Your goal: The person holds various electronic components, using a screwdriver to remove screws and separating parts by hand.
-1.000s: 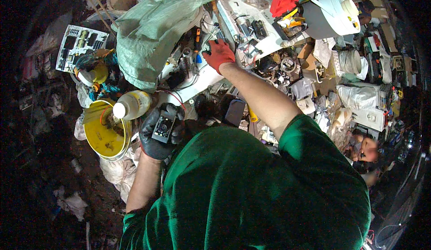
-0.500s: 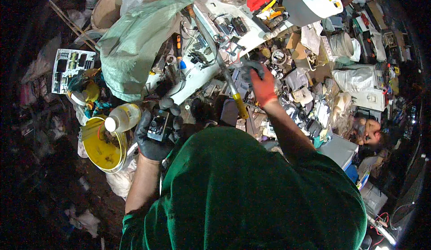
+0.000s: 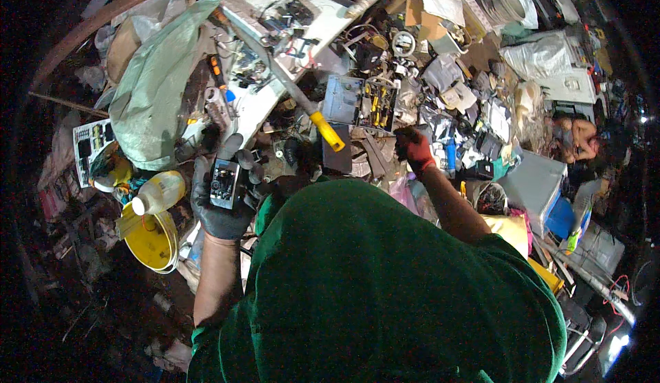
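Observation:
My left hand (image 3: pixel 221 223), in a black glove, holds a small silver box-shaped device (image 3: pixel 224 183) with dark parts on its upper face. The fingers curl round its sides. My right hand (image 3: pixel 418 151), in a red glove with dark finger ends, is over the clutter right of centre. Its fingertips blend into the dark parts below, so their grip is hidden. Farther left of that hand lies an open blue-grey case (image 3: pixel 341 98) with yellow-handled tools (image 3: pixel 377 102) in it. A long metal bar with a yellow end (image 3: pixel 326 130) lies slanting between my hands.
A white bottle (image 3: pixel 159 192) rests by a yellow bucket (image 3: pixel 150 242) at left. Beyond are a pale green sack (image 3: pixel 155 101) and a white board (image 3: pixel 257 102) bearing electronic scraps. A grey box (image 3: pixel 535 183) stands at right, near a doll-like figure (image 3: pixel 576 139).
The view has turned, and the scene has shifted mostly left. My right hand has drawn back toward me, leaving the tool case uncovered. My left hand still holds the silver device.

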The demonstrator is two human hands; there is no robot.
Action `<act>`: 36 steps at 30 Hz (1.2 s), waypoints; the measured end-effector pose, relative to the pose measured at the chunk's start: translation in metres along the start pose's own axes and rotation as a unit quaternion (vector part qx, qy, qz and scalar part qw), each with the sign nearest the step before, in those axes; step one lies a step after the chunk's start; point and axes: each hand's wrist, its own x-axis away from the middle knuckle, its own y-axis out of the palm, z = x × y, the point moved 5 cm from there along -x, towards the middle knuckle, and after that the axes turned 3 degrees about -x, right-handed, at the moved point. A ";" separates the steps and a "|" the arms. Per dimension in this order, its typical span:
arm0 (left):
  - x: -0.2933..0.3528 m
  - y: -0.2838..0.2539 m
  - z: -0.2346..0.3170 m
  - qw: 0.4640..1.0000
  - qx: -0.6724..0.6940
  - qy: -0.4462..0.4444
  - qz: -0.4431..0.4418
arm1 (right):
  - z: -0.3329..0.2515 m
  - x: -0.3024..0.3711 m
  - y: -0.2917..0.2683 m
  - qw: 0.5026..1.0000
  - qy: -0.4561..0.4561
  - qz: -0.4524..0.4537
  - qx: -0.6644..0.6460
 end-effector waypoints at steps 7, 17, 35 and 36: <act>-0.015 0.026 -0.068 0.999 -0.027 -0.036 0.010 | 0.214 0.046 -0.123 0.864 0.048 -0.223 0.448; -0.019 0.086 -0.126 0.994 -0.068 -0.031 -0.083 | 0.258 0.082 -0.237 0.963 0.269 0.014 -0.008; -0.024 0.094 -0.164 0.969 -0.189 -0.125 -0.100 | 0.241 0.044 -0.173 0.976 0.210 -0.050 0.011; -0.021 0.083 -0.168 0.967 -0.206 -0.138 -0.062 | 0.228 0.039 -0.163 0.983 0.173 -0.054 0.032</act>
